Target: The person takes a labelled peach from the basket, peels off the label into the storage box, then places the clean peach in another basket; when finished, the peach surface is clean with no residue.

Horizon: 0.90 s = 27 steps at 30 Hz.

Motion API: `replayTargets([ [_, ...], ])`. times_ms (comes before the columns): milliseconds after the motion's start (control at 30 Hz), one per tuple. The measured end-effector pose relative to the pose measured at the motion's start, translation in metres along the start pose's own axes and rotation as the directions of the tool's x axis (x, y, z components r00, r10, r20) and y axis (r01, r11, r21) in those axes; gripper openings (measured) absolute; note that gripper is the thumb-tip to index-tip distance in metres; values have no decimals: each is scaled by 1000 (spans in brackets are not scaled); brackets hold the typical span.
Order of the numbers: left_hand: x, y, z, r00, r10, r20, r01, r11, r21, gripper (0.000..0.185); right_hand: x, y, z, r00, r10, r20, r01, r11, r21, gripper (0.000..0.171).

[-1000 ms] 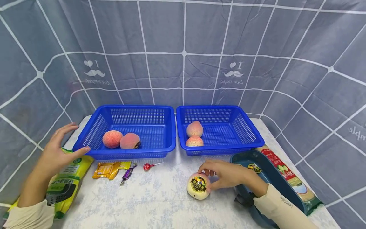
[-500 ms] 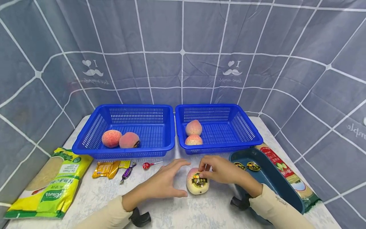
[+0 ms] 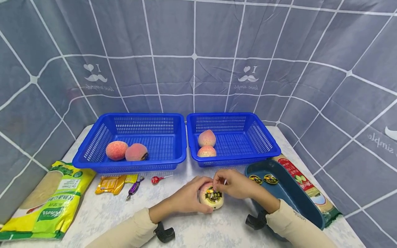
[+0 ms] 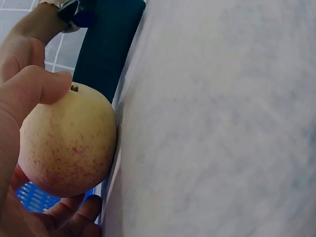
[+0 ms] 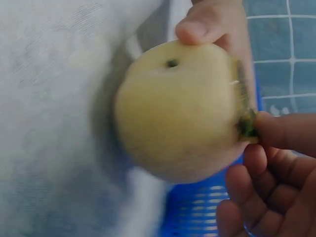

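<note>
A pale yellow peach [image 3: 211, 199] with a black-and-gold sticker [image 3: 214, 196] stands on the white tablecloth in front of the right basket. My left hand [image 3: 187, 198] grips the peach from its left side, with the thumb [image 4: 42, 85] by the stem pit and the fingers under the fruit [image 4: 66, 140]. My right hand [image 3: 230, 183] comes over the top from the right. In the right wrist view its fingertips [image 5: 276, 131] pinch the sticker's edge [image 5: 245, 124] on the peach [image 5: 177, 111].
Two blue baskets stand behind: the left basket [image 3: 93, 162] holds two peaches [image 3: 126, 151], the right basket [image 3: 266, 148] two more [image 3: 206, 144]. A dark blue tray [image 3: 297, 203] with two stickers [image 3: 263, 179] lies right, a noodle packet [image 3: 307, 186] beside it. A yellow-green bag [image 3: 49, 203], candies [image 3: 115, 183] and a lollipop [image 3: 155, 179] lie left.
My left hand has crossed from the left basket's corner to the peach and closed round it. The right hand's fingers have shifted onto the sticker, and the peach has turned a little.
</note>
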<state>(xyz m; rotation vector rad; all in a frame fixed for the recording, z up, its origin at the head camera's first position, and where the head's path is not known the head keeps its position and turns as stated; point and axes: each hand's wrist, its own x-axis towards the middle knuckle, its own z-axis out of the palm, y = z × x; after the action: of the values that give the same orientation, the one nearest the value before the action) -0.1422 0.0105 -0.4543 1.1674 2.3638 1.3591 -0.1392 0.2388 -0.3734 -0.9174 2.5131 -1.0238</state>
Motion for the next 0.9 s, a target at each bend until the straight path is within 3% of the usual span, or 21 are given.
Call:
replayTargets([
  [133, 0, -2, 0, 1000, -11, 12, 11, 999, -33, 79, -10, -11, -7, 998, -56, 11, 56, 998, -7, 10],
  [267, 1, -4, -1, 999, -26, 20, 27, 998, -49, 81, -29, -19, -35, 992, -125, -31, 127, 991, 51, 7],
  [367, 2, -4, -3, 999, -39, 24, 40, 998, -41, 83, -50, -13, -68, 994, -89, -66, 96, 990, 107, 7],
  [533, 3, -2, -6, 998, -58, 17, 58, 998, -23, 83, -83, 20, -107, 995, 99, -21, -94, 981, 168, 5],
  [733, 2, -1, -7, 998, -68, 14, 68, 998, -19, 82, -92, 70, -96, 964, 259, 63, -260, 965, 18, 7],
  [900, 3, -2, -4, 998, -56, 22, 57, 998, -29, 83, -92, 88, -76, 949, 309, 64, -304, 950, -68, 10],
])
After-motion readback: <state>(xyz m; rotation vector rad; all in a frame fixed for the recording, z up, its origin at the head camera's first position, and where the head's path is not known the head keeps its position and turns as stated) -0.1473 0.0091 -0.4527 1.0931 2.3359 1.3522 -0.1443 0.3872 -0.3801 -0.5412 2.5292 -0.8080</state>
